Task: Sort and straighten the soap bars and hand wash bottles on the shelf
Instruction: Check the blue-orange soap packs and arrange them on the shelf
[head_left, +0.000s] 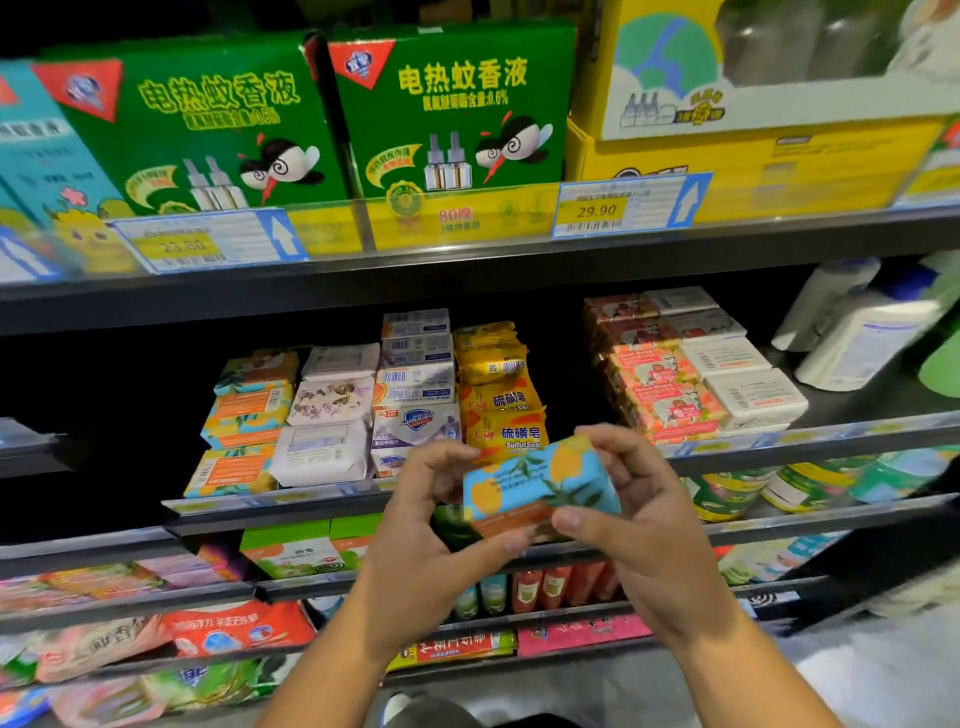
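Note:
Both hands hold one blue soap bar printed with yellow lemons, in front of the middle shelf. My left hand grips its left end and underside; my right hand grips its right end. On the shelf behind stand rows of soap bars: matching lemon bars at the left, pale floral bars, white Safeguard bars, yellow sulfur soap packs, pink floral bars and white bars. White hand wash bottles lean at the far right.
The shelf above carries green mosquito-liquid boxes and a yellow carton behind price tags. Lower shelves hold coil boxes, tins and packets. A dark gap lies between the sulfur packs and the pink bars.

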